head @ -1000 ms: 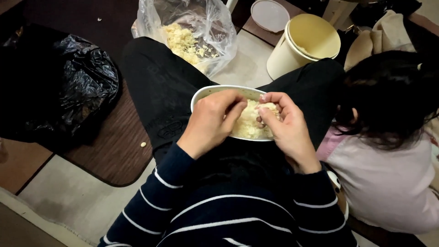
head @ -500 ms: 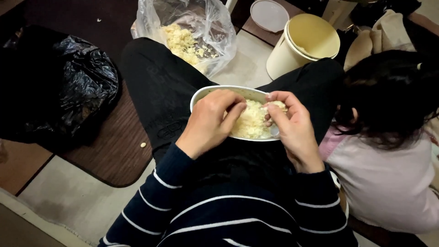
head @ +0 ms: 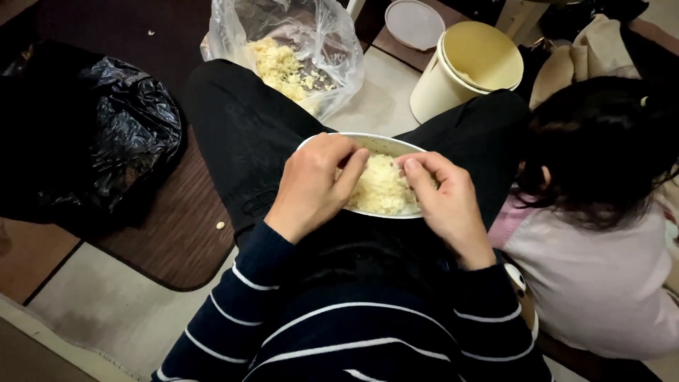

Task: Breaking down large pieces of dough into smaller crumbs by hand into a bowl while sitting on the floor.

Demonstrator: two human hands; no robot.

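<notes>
Slumping at the left of the frame is a crumpled black bag (head: 92,148); a clear plastic bag (head: 297,56) of pale crumbs stands upper centre, a cream tub (head: 463,78) with its round lid (head: 414,22) upper right. At centre, on the lap, an oval bowl (head: 318,141) of pale yellow bits lies long axis left-right. Left hand (head: 311,187) and right hand (head: 442,198) pinch bits inside.

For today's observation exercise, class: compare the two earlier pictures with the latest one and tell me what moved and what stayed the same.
Very little changed. The right hand shifted slightly over the pale food in the bowl, its fingers now curled at the right side; whether it holds a piece cannot be told. The left hand stayed over the bowl's left half. The bowl on the lap, the clear bag, the yellow tub and the black bag did not move.
</notes>
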